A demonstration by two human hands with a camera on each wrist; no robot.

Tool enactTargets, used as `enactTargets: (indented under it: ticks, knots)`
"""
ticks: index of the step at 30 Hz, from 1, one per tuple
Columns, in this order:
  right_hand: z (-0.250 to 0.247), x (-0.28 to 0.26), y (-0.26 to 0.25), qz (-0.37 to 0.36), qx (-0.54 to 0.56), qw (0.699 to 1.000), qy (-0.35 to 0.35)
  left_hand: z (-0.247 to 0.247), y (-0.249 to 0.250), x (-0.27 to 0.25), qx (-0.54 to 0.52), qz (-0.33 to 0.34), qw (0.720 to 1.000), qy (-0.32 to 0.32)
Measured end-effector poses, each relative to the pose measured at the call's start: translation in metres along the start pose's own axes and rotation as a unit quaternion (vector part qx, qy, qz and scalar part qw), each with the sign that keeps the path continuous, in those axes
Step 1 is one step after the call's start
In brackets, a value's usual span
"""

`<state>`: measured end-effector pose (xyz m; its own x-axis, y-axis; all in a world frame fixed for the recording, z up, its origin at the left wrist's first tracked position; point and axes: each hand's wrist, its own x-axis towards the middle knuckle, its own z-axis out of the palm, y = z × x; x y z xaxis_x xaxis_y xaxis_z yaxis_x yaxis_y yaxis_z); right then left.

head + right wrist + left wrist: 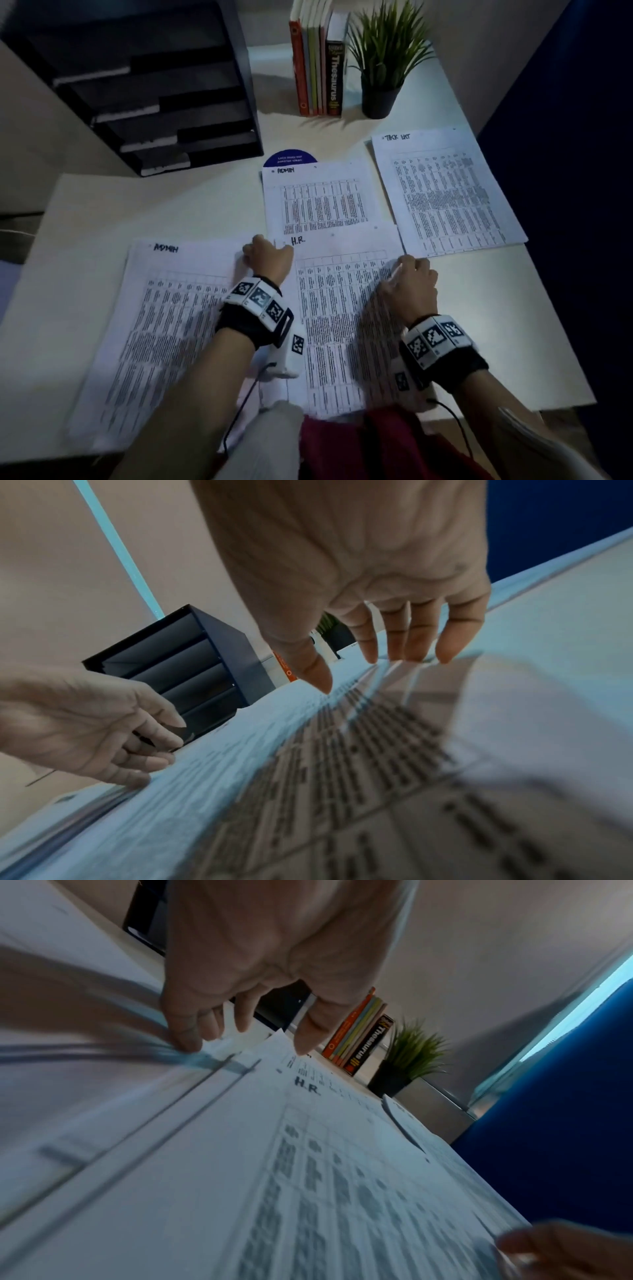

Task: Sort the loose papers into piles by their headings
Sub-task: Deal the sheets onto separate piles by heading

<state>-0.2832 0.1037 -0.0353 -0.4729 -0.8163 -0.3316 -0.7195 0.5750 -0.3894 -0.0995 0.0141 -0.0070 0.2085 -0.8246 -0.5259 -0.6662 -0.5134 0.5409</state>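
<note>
the loose papers are printed tables with handwritten headings, spread on a pale desk (85, 205); in the head view an h.r. sheet (329, 308) lies nearest the middle, an admin sheet (154, 308) lies just left of it, a second admin sheet (318, 198) lies further back with its near edge under the h.r. sheet, and a task list sheet (445, 192) lies at the right, apart from the hands; the left hand (269, 257) sits with curled fingers at the seam between the near admin sheet and the h.r. sheet, and the right hand (412, 281) sits on the h.r. sheet's right part; a black paper tray rack (154, 85), a row of books (318, 68) and a potted plant (387, 61) stand at the back; in the left wrist view the left hand (260, 961) bends its fingers down so the fingertips (185, 1039) touch the blurred edge of a paper beside the h.r. sheet (308, 1150), thumb apart from them, a grip not clear; in the right wrist view the right hand (359, 574) has its fingers fairly straight and slightly spread, fingertips (448, 653) touching a lifted, curling paper edge, thumb on the print, nothing clamped; the left hand (85, 723) shows curled at the paper's far edge.
</note>
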Motion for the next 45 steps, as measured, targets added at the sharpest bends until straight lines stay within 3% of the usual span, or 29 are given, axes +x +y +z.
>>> enactTargets:
  ticks: [6,11,16,19,22,26,28,33,38,41,45]
  knots:
    - [0.006,-0.005,-0.024,0.043,0.023,0.999,-0.01,0.009,-0.005,-0.02,0.064,0.036,0.996,-0.048]
    - [0.0,-0.012,-0.039,0.055,-0.028,0.998,-0.01,-0.012,-0.012,-0.012,0.005,0.073,0.995,-0.06]
    - [0.006,-0.033,-0.101,-0.095,-0.02,0.995,-0.023,-0.064,-0.041,0.021,-0.079,0.133,0.988,0.013]
    - [0.023,-0.045,-0.147,-0.176,-0.016,0.983,-0.053,-0.105,-0.067,0.047,-0.042,0.116,0.99,0.064]
    - [0.045,-0.055,-0.182,-0.213,-0.034,0.972,-0.095,-0.135,-0.093,0.066,0.05,0.066,0.994,0.065]
    - [0.081,-0.068,-0.202,-0.185,-0.085,0.966,-0.158,-0.156,-0.118,0.083,0.104,0.038,0.994,0.018]
    - [0.097,-0.074,-0.204,-0.17,-0.112,0.967,-0.153,-0.16,-0.125,0.088,0.115,0.046,0.992,-0.004]
    - [0.111,-0.07,-0.205,-0.142,-0.129,0.975,-0.11,-0.16,-0.135,0.098,0.109,0.133,0.985,0.011]
    - [0.106,-0.065,-0.215,-0.119,-0.157,0.974,-0.114,-0.166,-0.141,0.094,-0.046,0.232,0.97,0.062]
    - [0.104,-0.068,-0.223,-0.126,-0.192,0.968,-0.097,-0.173,-0.147,0.092,-0.106,0.223,0.968,0.055]
    - [0.104,-0.073,-0.228,-0.176,-0.207,0.962,-0.017,-0.172,-0.154,0.082,-0.218,0.203,0.955,0.015]
